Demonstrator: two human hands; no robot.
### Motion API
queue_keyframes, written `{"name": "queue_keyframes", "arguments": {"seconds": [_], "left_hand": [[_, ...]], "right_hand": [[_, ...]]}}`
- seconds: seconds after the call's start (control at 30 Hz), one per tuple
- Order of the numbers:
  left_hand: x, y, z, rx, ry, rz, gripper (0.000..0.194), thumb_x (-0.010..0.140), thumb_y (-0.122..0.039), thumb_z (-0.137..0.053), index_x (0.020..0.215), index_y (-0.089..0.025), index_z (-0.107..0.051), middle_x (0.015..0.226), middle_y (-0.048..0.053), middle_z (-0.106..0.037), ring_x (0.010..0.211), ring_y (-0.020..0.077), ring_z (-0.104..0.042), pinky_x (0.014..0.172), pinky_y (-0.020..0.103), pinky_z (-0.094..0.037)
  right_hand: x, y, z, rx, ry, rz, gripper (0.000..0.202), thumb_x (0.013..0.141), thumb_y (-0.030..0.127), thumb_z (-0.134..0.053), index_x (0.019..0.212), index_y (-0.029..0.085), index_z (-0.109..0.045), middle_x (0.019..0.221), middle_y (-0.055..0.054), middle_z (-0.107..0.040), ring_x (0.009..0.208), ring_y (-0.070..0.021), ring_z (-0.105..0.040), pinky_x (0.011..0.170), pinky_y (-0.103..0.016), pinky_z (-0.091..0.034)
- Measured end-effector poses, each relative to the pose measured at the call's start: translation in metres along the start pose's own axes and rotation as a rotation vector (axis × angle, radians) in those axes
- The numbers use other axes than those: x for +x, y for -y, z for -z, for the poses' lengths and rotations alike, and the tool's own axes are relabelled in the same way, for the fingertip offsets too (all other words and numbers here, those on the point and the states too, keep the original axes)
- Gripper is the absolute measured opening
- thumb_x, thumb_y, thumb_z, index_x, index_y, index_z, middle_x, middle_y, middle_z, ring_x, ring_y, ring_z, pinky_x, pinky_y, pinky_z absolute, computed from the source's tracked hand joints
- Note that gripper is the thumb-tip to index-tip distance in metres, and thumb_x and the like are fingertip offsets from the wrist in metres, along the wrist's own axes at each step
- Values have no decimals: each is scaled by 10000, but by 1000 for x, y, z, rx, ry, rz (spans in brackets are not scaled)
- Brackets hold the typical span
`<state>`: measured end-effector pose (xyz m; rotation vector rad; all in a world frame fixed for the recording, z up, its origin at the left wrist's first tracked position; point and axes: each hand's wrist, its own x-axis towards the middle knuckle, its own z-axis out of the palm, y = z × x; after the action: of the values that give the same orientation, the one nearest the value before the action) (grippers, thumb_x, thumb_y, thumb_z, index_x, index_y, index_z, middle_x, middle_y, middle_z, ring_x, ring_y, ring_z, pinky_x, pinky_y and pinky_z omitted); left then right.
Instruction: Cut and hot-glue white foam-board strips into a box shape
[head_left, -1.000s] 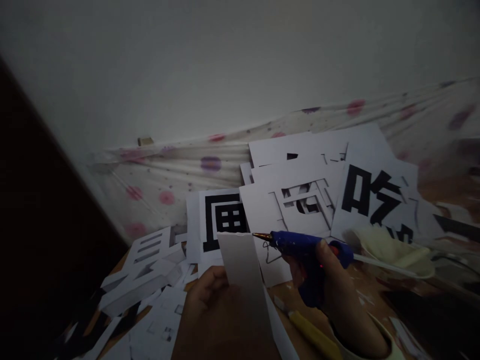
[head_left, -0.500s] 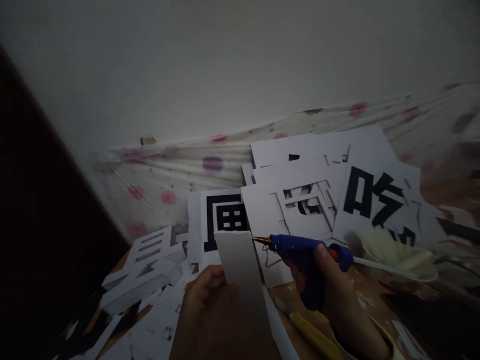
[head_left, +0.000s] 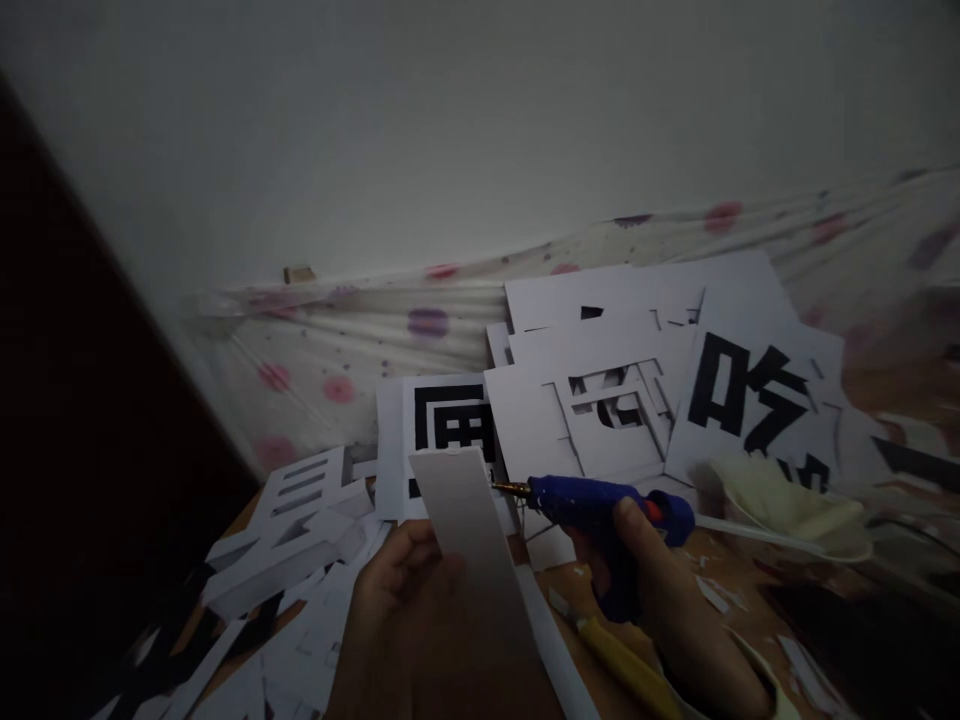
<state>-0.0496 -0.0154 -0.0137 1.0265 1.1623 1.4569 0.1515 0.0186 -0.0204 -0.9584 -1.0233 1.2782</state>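
Note:
My left hand is closed around a long white foam board strip, which stands tilted with its top end away from me. My right hand grips a blue hot glue gun by its handle, thumb on the upper side. The gun's metal nozzle points left, at the strip's right edge near the top; whether it touches cannot be told. A clear glue stick sticks out of the gun's rear. Below the right hand lies a yellow utility knife.
White sheets with cut-outs lean against the plastic-covered wall. One sheet bears a black printed character. A white built-up letter shape lies left among paper scraps. A pale bowl-like container stands right, behind the glue stick.
The strip's top end has shifted left and slightly up. The glue gun has moved slightly left with my right hand, its nozzle staying beside the strip's edge.

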Motion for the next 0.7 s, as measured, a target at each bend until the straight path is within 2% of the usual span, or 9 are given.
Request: {"name": "queue_keyframes", "arguments": {"seconds": [0.13, 0.27, 0.47, 0.6, 0.7], "left_hand": [[-1, -1, 0, 5, -31, 0, 309, 713, -354, -768, 959, -180, -700, 918, 69, -768, 763, 177, -698, 665, 229, -548], [-3, -2, 0, -4, -56, 12, 326, 711, -340, -755, 990, -181, -697, 964, 79, -762, 800, 197, -703, 676, 248, -556], [-6, -3, 1, -29, -39, 9, 333, 715, -326, -752, 1013, -190, -692, 992, 89, -758, 834, 213, -707, 701, 267, -554], [-6, -4, 1, -29, -26, 8, 351, 726, -312, -744, 1049, -188, -686, 1019, 97, -752, 876, 232, -705, 730, 290, -558], [-6, -4, 1, -17, -51, 8, 363, 717, -314, -750, 1050, -185, -685, 1022, 100, -749, 866, 237, -705, 716, 297, -562]], "right_hand": [[-1, 1, -3, -34, -9, 42, 661, 535, 838, -663, 481, 184, -587, 370, 20, -433, 337, -81, -369, 317, -219, -315], [-3, 0, -4, -65, 38, 23, 662, 582, 834, -637, 494, 179, -584, 417, -10, -512, 374, -95, -432, 339, -212, -327], [-6, 10, -11, -70, 142, 154, 592, 693, 760, -623, 551, 187, -653, 470, -33, -605, 428, -116, -505, 400, -218, -408], [-2, 7, -9, -73, 114, 110, 657, 623, 828, -606, 469, 190, -598, 411, -32, -565, 379, -112, -472, 377, -227, -381], [-1, 1, -6, -119, 106, 71, 688, 636, 843, -578, 450, 181, -604, 413, -39, -558, 384, -104, -460, 389, -226, -357]]}}
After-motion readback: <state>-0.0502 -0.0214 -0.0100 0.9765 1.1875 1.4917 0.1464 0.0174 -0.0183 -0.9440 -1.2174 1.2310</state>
